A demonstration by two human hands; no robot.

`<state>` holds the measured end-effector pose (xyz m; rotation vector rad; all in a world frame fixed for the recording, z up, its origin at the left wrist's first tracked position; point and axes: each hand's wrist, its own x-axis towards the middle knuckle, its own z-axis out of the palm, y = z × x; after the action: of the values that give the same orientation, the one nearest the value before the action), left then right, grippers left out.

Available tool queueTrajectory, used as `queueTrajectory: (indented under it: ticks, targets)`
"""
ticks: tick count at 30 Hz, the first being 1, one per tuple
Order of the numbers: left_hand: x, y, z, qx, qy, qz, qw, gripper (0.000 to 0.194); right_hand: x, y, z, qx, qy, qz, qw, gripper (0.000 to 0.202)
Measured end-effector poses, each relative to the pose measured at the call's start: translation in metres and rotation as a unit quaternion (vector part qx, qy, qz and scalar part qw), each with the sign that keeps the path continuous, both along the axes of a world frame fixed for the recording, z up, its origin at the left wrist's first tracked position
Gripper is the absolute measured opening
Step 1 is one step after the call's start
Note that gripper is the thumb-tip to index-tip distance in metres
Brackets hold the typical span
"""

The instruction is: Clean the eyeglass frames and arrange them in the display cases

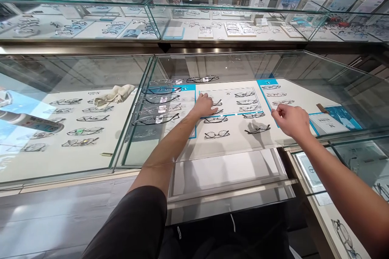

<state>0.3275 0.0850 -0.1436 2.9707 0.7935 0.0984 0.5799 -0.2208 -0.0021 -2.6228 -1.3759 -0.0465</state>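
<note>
My left hand (206,105) reaches into the glass display case, over a pair of glasses at the left of the white board (230,90); its fingers are apart and partly cover the frames. My right hand (290,120) is at the blue edge of the board on the right, fingers curled; whatever they might hold is hidden. Between my hands lie rows of glasses, among them a thin pair (216,134) and a dark pair (257,129) nearer me. Left of my left forearm, several dark glasses (161,99) lie in a column.
A crumpled cloth (114,95) and a white bottle (32,122) rest on the left case's glass. More glasses (84,131) show beneath. A brown object (322,108) lies at the right. Glass edges (133,111) divide the cases; another display counter (212,44) stands behind.
</note>
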Motion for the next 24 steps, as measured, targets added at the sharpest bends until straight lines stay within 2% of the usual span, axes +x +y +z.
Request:
queueTrajectory:
  ticks: [11,16,18,20,22,24]
  targets:
    - [0.005,0.007,-0.011,-0.018,0.010,0.009,1.000,0.053,-0.002,-0.001,0.001,-0.003,0.001,-0.001,1.000,0.036]
    - [0.005,0.002,-0.005,-0.020,-0.020,0.031,0.999,0.046,-0.001,0.000,0.000,-0.001,0.004,-0.001,1.000,0.034]
    - [0.003,-0.010,0.002,-0.014,-0.049,0.050,0.997,0.040,-0.001,0.001,0.000,0.003,0.004,-0.001,1.000,0.034]
    - [0.000,-0.031,0.008,-0.012,-0.077,0.066,0.995,0.035,0.000,0.002,-0.001,0.006,0.004,-0.001,1.000,0.034]
    - [-0.003,-0.064,0.012,-0.023,-0.091,0.060,0.994,0.034,0.001,0.002,-0.002,0.008,0.007,0.001,1.000,0.034]
    - [-0.009,-0.103,0.013,-0.048,-0.091,0.020,0.994,0.034,0.001,0.003,-0.002,0.005,0.012,0.004,1.000,0.034]
